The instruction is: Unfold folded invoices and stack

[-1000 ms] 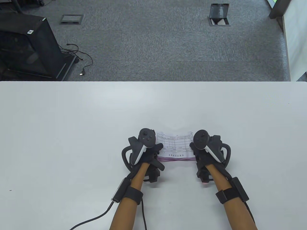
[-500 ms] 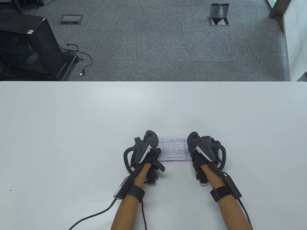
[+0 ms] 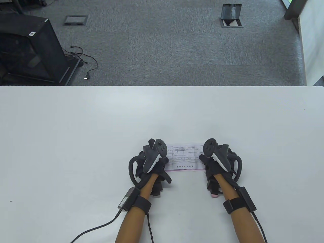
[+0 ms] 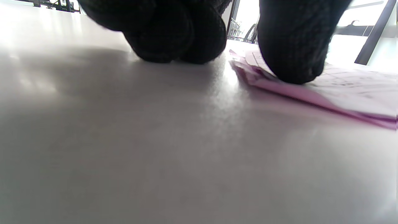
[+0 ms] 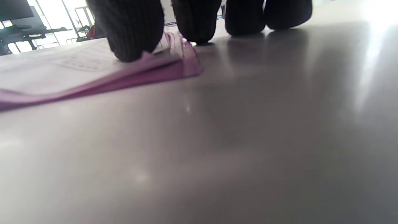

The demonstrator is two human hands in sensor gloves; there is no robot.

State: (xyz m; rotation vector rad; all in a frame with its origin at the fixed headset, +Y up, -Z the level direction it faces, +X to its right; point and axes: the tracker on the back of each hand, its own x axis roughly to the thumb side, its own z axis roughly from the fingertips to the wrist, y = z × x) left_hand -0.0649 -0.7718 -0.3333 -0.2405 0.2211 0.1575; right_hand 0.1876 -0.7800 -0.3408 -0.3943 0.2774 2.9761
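Note:
A stack of pink-and-white invoices (image 3: 183,157) lies flat on the white table (image 3: 76,126), near its front middle. My left hand (image 3: 154,162) rests at the stack's left end. In the left wrist view one gloved finger (image 4: 292,46) presses on the paper (image 4: 351,90), and the other fingers (image 4: 177,34) touch the bare table beside it. My right hand (image 3: 215,159) rests at the stack's right end. In the right wrist view one finger (image 5: 130,31) presses on the paper (image 5: 77,71), while the others (image 5: 245,17) stand at or just past its edge.
A black cable (image 3: 101,225) runs from my left wrist to the table's front edge. Beyond the table's far edge is grey carpet with a black cabinet (image 3: 27,48) at the left and a floor box (image 3: 231,17).
The top sheet has come down flat onto the stack. Both hands moved slightly toward me, and the right hand shifted in and back out along the stack's right end.

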